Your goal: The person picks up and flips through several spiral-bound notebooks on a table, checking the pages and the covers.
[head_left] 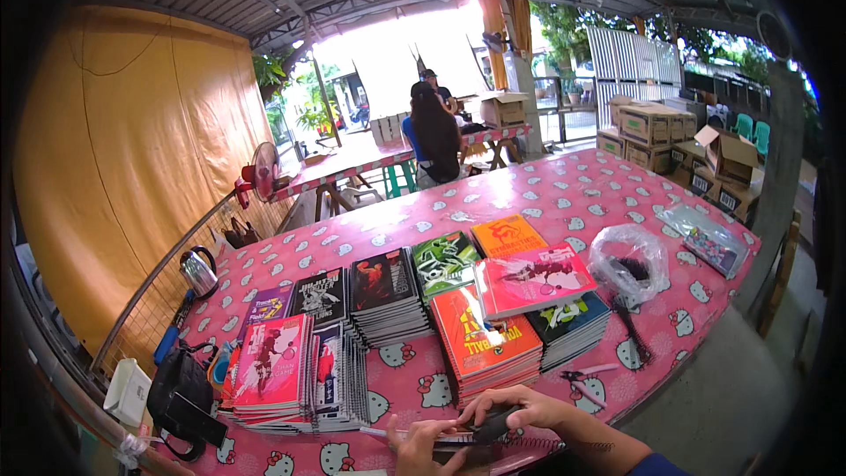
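At the table's near edge, my left hand (pixel 425 449) grips a thin notebook (pixel 379 433), seen almost edge-on, with fingers closed around its side. My right hand (pixel 515 407) is bent over the same notebook and closed on a dark, rounded object (pixel 495 425) whose kind I cannot make out. A dark spiral binding coil (pixel 577 446) sticks out to the right below my right wrist. Just beyond my hands stands a stack of orange notebooks (pixel 486 335). A pink notebook (pixel 536 280) lies across its far end and the neighbouring dark-blue stack (pixel 573 322).
Pink-handled pliers (pixel 583 381), loose black coils (pixel 636 335) and a clear plastic bag (pixel 627 266) lie right. More notebook stacks (pixel 273 361) fill the left, beside a black bag (pixel 183 397) and metal kettle (pixel 199 271). People (pixel 434 132) sit at a far table; cartons (pixel 648 128) stand behind.
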`<act>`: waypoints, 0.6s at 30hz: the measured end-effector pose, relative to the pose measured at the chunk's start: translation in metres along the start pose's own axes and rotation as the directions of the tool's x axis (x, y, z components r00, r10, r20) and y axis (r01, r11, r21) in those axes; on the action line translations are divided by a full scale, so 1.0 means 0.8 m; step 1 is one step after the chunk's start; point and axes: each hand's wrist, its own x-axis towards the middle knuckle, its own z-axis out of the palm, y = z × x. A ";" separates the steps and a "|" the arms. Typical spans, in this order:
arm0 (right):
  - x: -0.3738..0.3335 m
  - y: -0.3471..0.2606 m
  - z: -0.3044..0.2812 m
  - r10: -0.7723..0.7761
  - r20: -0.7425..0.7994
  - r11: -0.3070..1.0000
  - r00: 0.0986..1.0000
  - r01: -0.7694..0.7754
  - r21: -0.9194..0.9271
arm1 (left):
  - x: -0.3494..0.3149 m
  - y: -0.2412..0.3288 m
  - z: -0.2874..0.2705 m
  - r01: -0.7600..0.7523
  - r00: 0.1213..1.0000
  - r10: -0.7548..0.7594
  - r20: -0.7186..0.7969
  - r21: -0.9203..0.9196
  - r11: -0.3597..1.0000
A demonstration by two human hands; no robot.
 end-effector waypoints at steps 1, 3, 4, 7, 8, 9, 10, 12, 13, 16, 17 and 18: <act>0.000 -0.004 0.003 -0.142 0.018 0.943 0.990 0.130 0.308 | 0.000 -0.001 0.003 -0.001 1.000 0.001 0.010 0.001 1.000; 0.000 -0.002 -0.003 -0.081 -0.006 0.982 0.997 0.081 0.172 | 0.000 -0.006 0.009 0.105 0.993 -0.091 0.070 -0.225 0.969; 0.003 0.002 -0.004 -0.034 -0.021 0.999 0.999 0.035 0.039 | -0.002 -0.006 0.002 0.109 0.992 -0.095 0.078 -0.202 0.973; -0.008 0.010 -0.005 -0.099 -0.060 0.987 0.993 0.106 0.123 | -0.006 -0.011 0.005 0.083 0.988 -0.076 0.135 -0.047 0.995; -0.008 0.012 -0.006 -0.098 -0.065 0.987 0.993 0.105 0.122 | -0.006 -0.012 0.008 0.120 0.989 -0.113 0.095 -0.071 0.990; -0.009 0.017 -0.006 -0.071 -0.098 0.994 0.993 0.078 0.074 | -0.006 -0.011 0.010 0.164 0.985 -0.158 0.064 -0.100 0.981; -0.011 0.022 -0.006 -0.045 -0.131 0.998 0.990 0.049 0.027 | -0.002 -0.012 0.008 0.168 0.984 -0.161 0.075 -0.104 0.980; -0.012 0.030 -0.006 -0.051 -0.145 0.993 0.988 0.066 0.101 | 0.018 -0.005 -0.005 -0.190 0.981 0.184 0.069 0.088 0.978; -0.013 0.032 -0.006 -0.053 -0.152 0.982 0.987 0.079 0.172 | 0.016 -0.009 -0.004 -0.196 0.979 0.189 0.075 0.088 0.977; -0.008 0.029 -0.003 0.040 -0.101 0.997 0.994 -0.047 -0.065 | 0.011 -0.017 -0.005 -0.237 0.967 0.212 0.144 0.187 0.953; -0.005 0.027 0.000 0.033 -0.107 0.997 0.994 -0.040 -0.063 | 0.013 -0.008 -0.009 -0.210 0.977 0.198 0.084 0.173 0.962; -0.002 0.025 0.006 -0.051 -0.061 0.991 0.997 0.058 0.120 | 0.016 -0.003 -0.012 -0.182 0.983 0.181 0.025 0.158 0.970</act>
